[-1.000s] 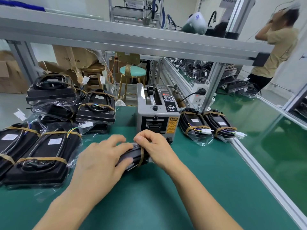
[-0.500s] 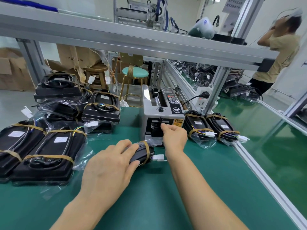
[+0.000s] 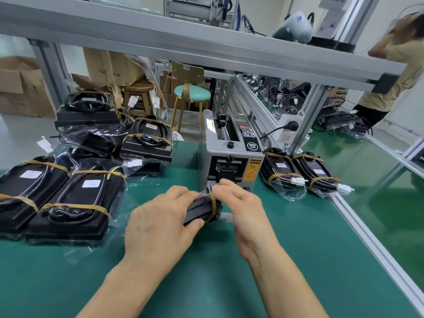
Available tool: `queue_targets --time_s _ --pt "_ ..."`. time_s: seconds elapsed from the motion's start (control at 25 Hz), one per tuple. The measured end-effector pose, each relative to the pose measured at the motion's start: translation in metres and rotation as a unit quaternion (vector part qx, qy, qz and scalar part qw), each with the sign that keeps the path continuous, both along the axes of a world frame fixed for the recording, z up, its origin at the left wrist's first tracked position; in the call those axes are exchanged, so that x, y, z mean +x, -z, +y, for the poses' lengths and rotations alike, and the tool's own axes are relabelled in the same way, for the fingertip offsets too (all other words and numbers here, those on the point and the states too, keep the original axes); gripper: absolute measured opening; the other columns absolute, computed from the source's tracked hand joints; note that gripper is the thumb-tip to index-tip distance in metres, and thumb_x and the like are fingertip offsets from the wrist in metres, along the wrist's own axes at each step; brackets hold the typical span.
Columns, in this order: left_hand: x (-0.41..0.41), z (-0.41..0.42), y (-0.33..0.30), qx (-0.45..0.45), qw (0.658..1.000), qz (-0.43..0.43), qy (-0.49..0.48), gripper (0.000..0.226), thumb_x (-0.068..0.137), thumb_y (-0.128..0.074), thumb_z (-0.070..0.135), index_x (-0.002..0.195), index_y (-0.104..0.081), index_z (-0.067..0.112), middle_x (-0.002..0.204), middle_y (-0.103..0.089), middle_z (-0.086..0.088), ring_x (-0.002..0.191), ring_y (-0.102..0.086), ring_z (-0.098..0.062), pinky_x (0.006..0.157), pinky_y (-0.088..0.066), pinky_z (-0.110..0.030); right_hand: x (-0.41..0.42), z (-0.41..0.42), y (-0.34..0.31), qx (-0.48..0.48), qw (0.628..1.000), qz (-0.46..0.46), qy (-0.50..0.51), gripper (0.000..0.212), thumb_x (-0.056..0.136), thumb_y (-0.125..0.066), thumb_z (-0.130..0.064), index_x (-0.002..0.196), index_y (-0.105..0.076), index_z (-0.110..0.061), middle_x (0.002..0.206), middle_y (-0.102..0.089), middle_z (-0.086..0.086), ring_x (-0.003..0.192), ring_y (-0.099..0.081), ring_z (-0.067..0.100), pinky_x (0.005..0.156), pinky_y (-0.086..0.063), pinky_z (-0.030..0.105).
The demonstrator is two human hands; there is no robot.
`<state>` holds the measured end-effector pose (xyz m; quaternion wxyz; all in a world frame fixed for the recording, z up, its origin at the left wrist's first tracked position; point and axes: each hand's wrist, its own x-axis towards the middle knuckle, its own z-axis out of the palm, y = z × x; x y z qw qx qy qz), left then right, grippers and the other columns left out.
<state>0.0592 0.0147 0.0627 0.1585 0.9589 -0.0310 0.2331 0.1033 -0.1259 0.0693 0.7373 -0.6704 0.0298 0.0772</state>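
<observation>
The left hand [image 3: 158, 226] wraps thumb and fingers round a black moulded plastic unit [image 3: 199, 210], held just above the green matte bench [image 3: 206, 283] in front of the boxy grey metal tape dispenser [image 3: 231, 154]. A tan tape band [image 3: 213, 206] rings the unit's far end. The right hand [image 3: 243, 207] curls its fingertips at that band; blur hides whether they pinch anything. Glossy bagged units [image 3: 75, 203] lie to the left.
</observation>
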Motion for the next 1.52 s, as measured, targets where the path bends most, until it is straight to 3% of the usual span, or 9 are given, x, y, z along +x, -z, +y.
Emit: queue_targets --time_s 0.12,0.2,0.52,0.76,0.96,1.2,1.28,1.4,1.52 --pt "-0.001 -0.002 -0.002 -0.025 0.999 0.009 -0.020 0.039 0.067 -0.078 0.044 0.104 -0.067 0.038 0.102 -0.065 0.020 0.081 -0.067 -0.017 0.062 -0.047 -0.030 -0.009 0.004 0.013 0.000 0.999 -0.021 0.027 0.012 0.083 -0.069 -0.014 0.077 -0.078 -0.011 0.131 -0.054 -0.007 0.093 -0.046 -0.032 0.086 -0.037 0.015" --pt "-0.001 -0.003 -0.003 -0.032 0.999 0.017 -0.024 0.038 0.069 -0.077 0.045 0.104 -0.066 0.037 0.104 -0.064 0.020 0.083 -0.066 -0.017 0.063 -0.047 -0.030 -0.010 0.006 0.017 0.000 0.999 -0.026 0.032 0.011 0.085 -0.068 -0.012 0.081 -0.077 -0.006 0.136 -0.051 -0.003 0.090 -0.042 -0.036 0.087 -0.037 0.014" --pt "-0.002 -0.004 -0.004 -0.032 0.999 0.025 -0.033 0.038 0.069 -0.075 0.047 0.105 -0.066 0.038 0.106 -0.063 0.022 0.085 -0.065 -0.015 0.064 -0.045 -0.028 -0.007 0.010 0.020 -0.016 0.998 -0.045 0.037 0.015 0.083 -0.069 -0.010 0.071 -0.076 -0.014 0.134 -0.052 0.000 0.086 -0.044 -0.035 0.074 -0.039 0.010" --pt "-0.002 -0.005 -0.004 -0.030 0.999 0.019 -0.028 0.036 0.068 -0.077 0.044 0.102 -0.066 0.037 0.101 -0.064 0.020 0.082 -0.066 -0.017 0.061 -0.046 -0.029 -0.004 0.012 0.021 -0.053 0.995 -0.072 0.038 0.026 0.080 -0.071 -0.009 0.058 -0.073 -0.022 0.119 -0.056 -0.003 0.088 -0.048 -0.029 0.066 -0.038 -0.002" --pt "-0.003 -0.005 -0.005 -0.035 0.999 0.008 -0.014 0.037 0.064 -0.082 0.038 0.098 -0.069 0.033 0.096 -0.067 0.017 0.078 -0.067 -0.020 0.059 -0.048 -0.030 -0.006 0.012 0.020 -0.072 0.993 -0.085 0.036 0.033 0.081 -0.070 -0.011 0.052 -0.071 -0.027 0.103 -0.056 -0.016 0.091 -0.052 -0.019 0.076 -0.040 0.014" --pt "-0.004 -0.003 -0.005 -0.026 1.000 -0.009 0.016 0.041 0.058 -0.087 0.030 0.094 -0.070 0.035 0.094 -0.067 0.015 0.063 -0.067 -0.025 0.050 -0.052 -0.035 -0.007 0.013 0.020 -0.103 0.988 -0.102 0.047 0.033 0.079 -0.070 -0.009 0.051 -0.070 -0.027 0.094 -0.059 -0.014 0.097 -0.053 -0.014 0.085 -0.043 0.017" --pt "-0.004 -0.003 -0.004 -0.012 1.000 -0.020 0.015 0.038 0.055 -0.088 0.028 0.089 -0.073 0.031 0.091 -0.068 0.011 0.057 -0.065 -0.025 0.046 -0.051 -0.033 -0.008 0.014 0.020 -0.118 0.986 -0.103 0.053 0.027 0.079 -0.070 -0.011 0.055 -0.071 -0.024 0.096 -0.059 -0.013 0.096 -0.053 -0.014 0.087 -0.044 0.017" --pt "-0.004 -0.004 -0.003 0.006 0.999 -0.029 0.018 0.035 0.053 -0.089 0.026 0.084 -0.073 0.029 0.086 -0.068 0.010 0.054 -0.064 -0.022 0.043 -0.047 -0.029 -0.008 0.016 0.023 -0.136 0.981 -0.111 0.086 0.014 0.078 -0.070 -0.014 0.070 -0.068 -0.025 0.097 -0.059 -0.013 0.091 -0.054 -0.013 0.078 -0.041 0.007" --pt "-0.003 -0.003 -0.002 0.011 0.999 -0.032 0.018 0.036 0.052 -0.089 0.027 0.084 -0.073 0.030 0.085 -0.067 0.011 0.053 -0.063 -0.020 0.042 -0.044 -0.027 -0.004 0.013 0.027 -0.121 0.982 -0.090 0.115 0.022 0.082 -0.067 -0.015 0.093 -0.053 -0.027 0.100 -0.057 -0.009 0.097 -0.055 0.006 0.090 -0.046 0.026"
